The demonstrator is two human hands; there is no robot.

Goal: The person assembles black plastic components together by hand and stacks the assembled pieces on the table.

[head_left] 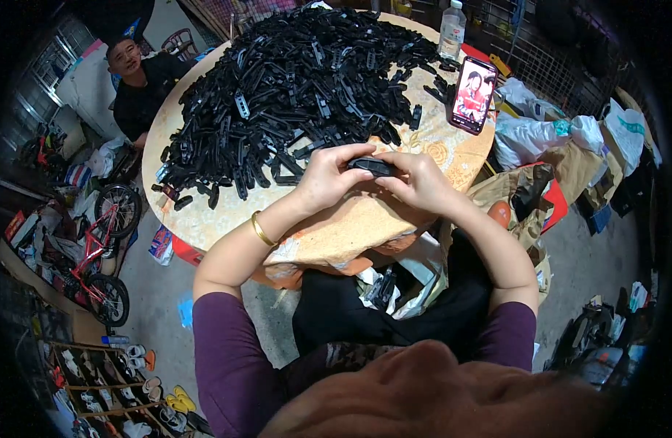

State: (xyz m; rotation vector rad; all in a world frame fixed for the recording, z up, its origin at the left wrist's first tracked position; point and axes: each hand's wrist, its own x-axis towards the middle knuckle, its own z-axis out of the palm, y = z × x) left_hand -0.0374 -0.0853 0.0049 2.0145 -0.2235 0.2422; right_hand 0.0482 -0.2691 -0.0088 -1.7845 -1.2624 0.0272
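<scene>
A small black plastic part is held between my two hands, just above the near edge of the round table. My left hand grips its left end between thumb and fingers. On the other end, my right hand is closed with thumb and forefinger. The part's exact kind is too small to tell. Beyond my hands, a large heap of similar black plastic pieces covers most of the table. An open bag at my lap holds several black pieces.
A lit phone stands upright at the table's right, near a clear plastic bottle. Another person sits at the far left. Bags crowd the right side. On the left are a red bicycle and a shoe rack.
</scene>
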